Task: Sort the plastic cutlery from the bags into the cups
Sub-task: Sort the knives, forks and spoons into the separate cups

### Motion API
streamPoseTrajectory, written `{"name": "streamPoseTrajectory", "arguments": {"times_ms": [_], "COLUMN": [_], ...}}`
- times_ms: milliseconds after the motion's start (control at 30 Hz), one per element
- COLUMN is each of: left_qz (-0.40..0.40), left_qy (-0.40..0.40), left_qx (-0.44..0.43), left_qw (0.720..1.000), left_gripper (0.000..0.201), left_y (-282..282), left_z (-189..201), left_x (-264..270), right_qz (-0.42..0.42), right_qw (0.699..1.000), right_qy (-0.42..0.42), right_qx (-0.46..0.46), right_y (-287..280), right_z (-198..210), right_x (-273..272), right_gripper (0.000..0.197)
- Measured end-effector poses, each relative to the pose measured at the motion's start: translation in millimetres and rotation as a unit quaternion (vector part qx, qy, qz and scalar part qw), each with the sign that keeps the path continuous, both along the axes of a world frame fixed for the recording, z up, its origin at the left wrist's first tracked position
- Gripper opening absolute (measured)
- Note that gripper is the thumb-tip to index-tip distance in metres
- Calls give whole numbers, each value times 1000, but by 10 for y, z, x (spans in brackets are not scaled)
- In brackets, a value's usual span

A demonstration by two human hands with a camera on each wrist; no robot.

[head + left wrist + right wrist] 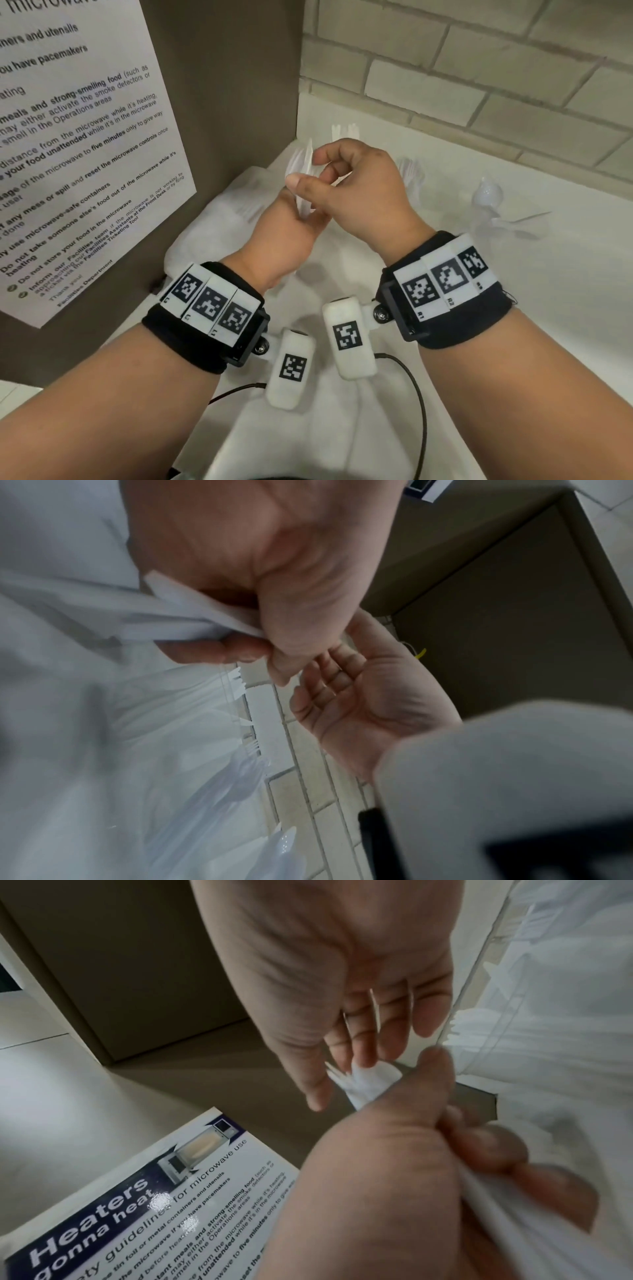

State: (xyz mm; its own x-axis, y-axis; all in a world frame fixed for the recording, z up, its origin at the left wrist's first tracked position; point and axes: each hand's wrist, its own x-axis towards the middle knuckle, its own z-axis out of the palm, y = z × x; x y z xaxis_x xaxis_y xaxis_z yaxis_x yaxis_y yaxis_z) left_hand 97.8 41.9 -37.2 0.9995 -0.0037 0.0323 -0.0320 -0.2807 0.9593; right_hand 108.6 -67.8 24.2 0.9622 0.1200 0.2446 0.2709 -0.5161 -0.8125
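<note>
My left hand grips a bundle of white plastic cutlery in its fist, thumb up along it; fork tines show at the top end of the bundle. The same fist and bundle fill the left wrist view. My right hand hovers over the bundle's top with fingers loosely curled. Its palm is empty and its fingertips touch the cutlery tips. Clear cups along the back wall hold forks and spoons. A clear bag of cutlery lies under my hands.
A brown cabinet side with a microwave notice closes off the left. A tiled wall runs behind the cups. Loose white pieces lie on the white counter at the right. Wrist camera cables hang below.
</note>
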Motion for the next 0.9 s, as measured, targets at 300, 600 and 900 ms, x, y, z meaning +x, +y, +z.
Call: {"name": "streamPoseTrajectory", "arguments": {"times_ms": [300, 600, 900], "left_qz": [4, -4, -39], "left_qy": [-14, 41, 164], "left_qx": [24, -15, -227], "left_qw": [1000, 999, 959], "left_gripper": [16, 14, 15], "left_y": [-33, 15, 83], "left_z": [-31, -154, -46], "left_x": [-66, -81, -90], "right_qz": [-75, -93, -134], "right_qw": [995, 951, 982], "right_qy": [10, -110, -119], "right_qx": [65, 272, 53], "right_y": [-19, -293, -421], "right_z": [85, 574, 142], "right_x": [71, 294, 903], "right_gripper": [36, 19, 34]}}
